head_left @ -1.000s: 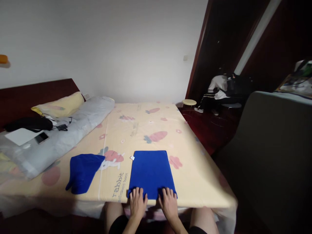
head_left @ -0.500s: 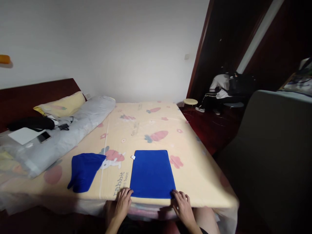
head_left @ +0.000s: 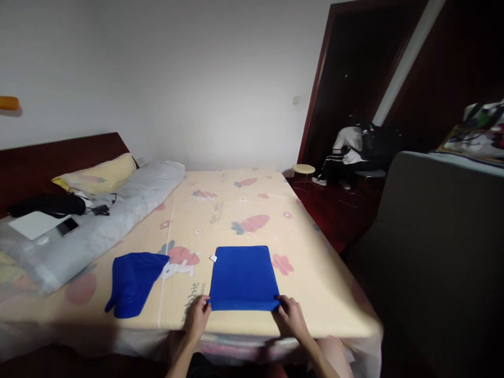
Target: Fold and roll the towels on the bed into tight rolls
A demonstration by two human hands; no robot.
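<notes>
A blue cloth (head_left: 244, 273) lies flat on the bed, with a small white tag (head_left: 213, 258) at its left edge. Its near edge is lifted and turned over in a narrow strip. My left hand (head_left: 199, 316) pinches the near left corner between thumb and fingers. At the near right corner, my right hand (head_left: 292, 316) grips the cloth the same way. A second blue cloth (head_left: 134, 283), crumpled, rests on the bed to the left, apart from both hands.
The bed (head_left: 236, 202) has a yellow carrot-print sheet. Along its left side lie a grey rolled quilt (head_left: 129, 205), a phone (head_left: 67, 226), a white flat object (head_left: 37, 224) and a pillow (head_left: 98, 176). A grey panel (head_left: 437, 236) stands at right. Beyond, a person (head_left: 348, 144) sits near a stool (head_left: 303, 169).
Both hands have moved a little forward, away from the bed's front edge. The cloth's near edge has come up with them and now folds over. The view has shifted slightly.
</notes>
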